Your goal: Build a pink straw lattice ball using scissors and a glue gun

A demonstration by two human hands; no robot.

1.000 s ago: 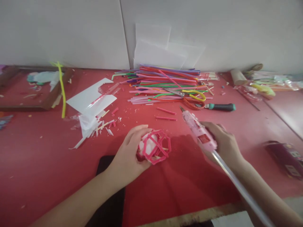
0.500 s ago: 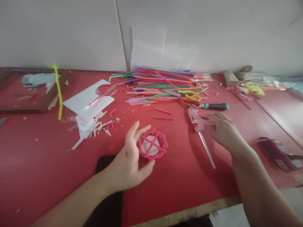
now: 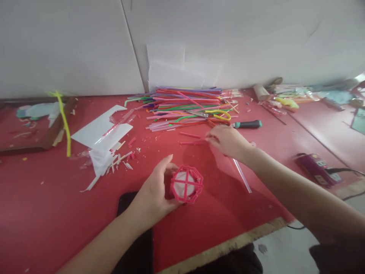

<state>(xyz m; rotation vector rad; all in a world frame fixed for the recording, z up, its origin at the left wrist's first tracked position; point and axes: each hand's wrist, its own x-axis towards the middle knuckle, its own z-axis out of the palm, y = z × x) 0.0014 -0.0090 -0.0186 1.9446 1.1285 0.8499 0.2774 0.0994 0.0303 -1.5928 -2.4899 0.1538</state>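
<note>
My left hand [image 3: 156,188] is wrapped around the side of a small pink octagonal frame [image 3: 186,183] made of short pipe cleaner pieces. Crossed bars span its top, with white material inside. Over the middle of the table, my right hand [image 3: 226,140] has its fingers slightly apart beside the right ends of two short pink pipe cleaner pieces [image 3: 190,139]. Nothing shows between those fingers. Beneath the right wrist a clear glue stick [image 3: 242,176] sticks out from the glue gun, whose body is mostly hidden.
Behind lie a pile of coloured pipe cleaners [image 3: 185,101], scissors [image 3: 218,115] and a black-and-teal handled tool [image 3: 248,124]. White card [image 3: 99,125] and scraps are at left, near a tray [image 3: 51,139]. A dark phone-like slab [image 3: 137,247] lies under my left forearm; a purple device [image 3: 316,169] sits right.
My right hand has let go of the glue gun and moved left to the two pink pieces. The pink frame stays in my left hand, turned slightly. The view has shifted right.
</note>
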